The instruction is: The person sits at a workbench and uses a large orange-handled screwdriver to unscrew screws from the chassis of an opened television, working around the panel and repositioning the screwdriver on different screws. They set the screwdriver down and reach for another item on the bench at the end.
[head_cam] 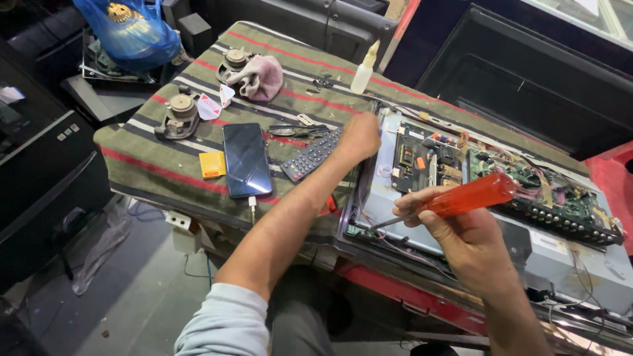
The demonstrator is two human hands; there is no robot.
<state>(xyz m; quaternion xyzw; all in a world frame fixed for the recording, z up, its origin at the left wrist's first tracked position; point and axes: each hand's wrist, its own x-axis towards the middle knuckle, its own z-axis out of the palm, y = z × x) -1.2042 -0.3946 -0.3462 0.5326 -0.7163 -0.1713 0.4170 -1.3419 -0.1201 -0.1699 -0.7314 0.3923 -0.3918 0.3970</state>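
Beside the left hand (359, 136), clenched at the opened television's (402, 217) edge, lie one remote control (310, 155) and one phone (246, 159) on the desk (158, 168). Right hand (461, 234) grips one orange-handled screwdriver (461, 198); beyond it sit two circuit boards (422, 158).

Right hand (461, 234) around an orange-handled screwdriver (461, 198), left hand (359, 137) on the opened television's (395, 204) edge.

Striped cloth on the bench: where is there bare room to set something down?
The striped cloth is bare along its near-left edge, below the yellow box and left of the phone. Another bare strip lies between the pink rag and the white bottle. It is crowded around the remote under the left hand, and by the speakers.
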